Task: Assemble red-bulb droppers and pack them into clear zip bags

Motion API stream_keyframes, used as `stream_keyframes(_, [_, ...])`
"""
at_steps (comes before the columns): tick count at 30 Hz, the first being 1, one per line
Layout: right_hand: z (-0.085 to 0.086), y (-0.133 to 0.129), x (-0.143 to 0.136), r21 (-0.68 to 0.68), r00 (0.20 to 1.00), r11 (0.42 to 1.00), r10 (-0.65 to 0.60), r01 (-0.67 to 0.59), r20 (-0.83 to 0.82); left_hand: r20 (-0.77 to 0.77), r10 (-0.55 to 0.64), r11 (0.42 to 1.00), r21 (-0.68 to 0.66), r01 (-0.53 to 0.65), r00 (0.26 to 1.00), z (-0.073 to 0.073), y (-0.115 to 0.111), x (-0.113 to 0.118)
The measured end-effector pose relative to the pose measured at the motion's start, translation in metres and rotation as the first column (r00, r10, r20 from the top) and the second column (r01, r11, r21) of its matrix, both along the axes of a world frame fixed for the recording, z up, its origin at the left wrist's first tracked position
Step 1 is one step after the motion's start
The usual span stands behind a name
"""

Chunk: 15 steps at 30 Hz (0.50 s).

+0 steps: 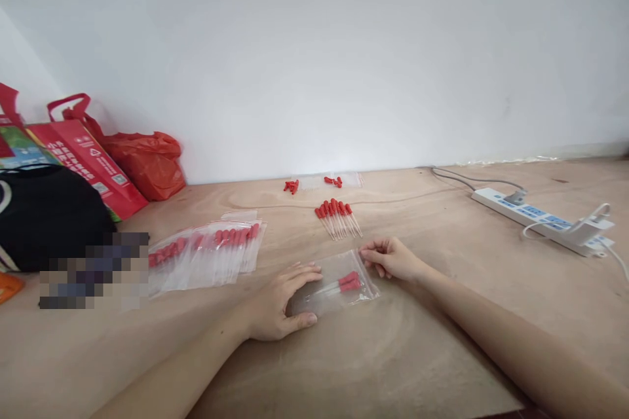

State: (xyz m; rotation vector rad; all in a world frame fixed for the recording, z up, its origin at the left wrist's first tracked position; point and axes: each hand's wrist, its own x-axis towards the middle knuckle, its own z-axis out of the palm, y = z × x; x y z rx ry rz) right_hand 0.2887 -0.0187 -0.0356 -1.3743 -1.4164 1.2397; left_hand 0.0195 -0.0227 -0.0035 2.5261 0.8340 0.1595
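Observation:
A clear zip bag (337, 266) lies flat on the wooden table, holding droppers with red rubber bulbs (350, 281). The bulbs point toward the bag's right end. Across the bag's left end rests my left hand (275, 304), open, thumb and fingers spread apart. My right hand (390, 258) is closed in a pinch at the upper right corner of the bag, along its opening edge. Just beyond the bag, loose red-bulbed droppers (338, 217) lie fanned out side by side. Left of my hands, several filled zip bags (216, 255) overlap in a row.
Near the wall are loose red bulbs (291, 186) and clear tubes (309, 182). A white power strip (535, 213) with plugs and cables lies at the right. Shopping bags (91, 167), a red plastic bag (147, 160) and a black bag (54, 219) stand at the left.

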Motion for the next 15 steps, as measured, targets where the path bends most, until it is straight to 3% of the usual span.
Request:
stream_keyframes(3, [0.0,0.026,0.005,0.187,0.959,0.966,-0.215,0.18,0.185,0.019,-0.028,1.0,0.015,0.028,0.999,0.0,0.0,0.0])
stream_keyframes(5, [0.005,0.047,0.003,0.29,0.906,0.929,-0.312,0.229,0.285,0.031,-0.036,0.999,0.018,0.035,0.999,0.0,0.0,-0.001])
stream_keyframes(10, [0.016,0.096,-0.018,0.299,0.829,0.896,-0.425,0.329,0.364,0.067,-0.042,0.999,0.005,0.042,0.997,0.0,-0.001,-0.001])
stream_keyframes(15, [0.015,0.119,-0.04,0.25,0.741,0.862,-0.507,0.441,0.441,0.042,-0.03,0.999,-0.013,0.031,0.999,0.002,-0.002,-0.001])
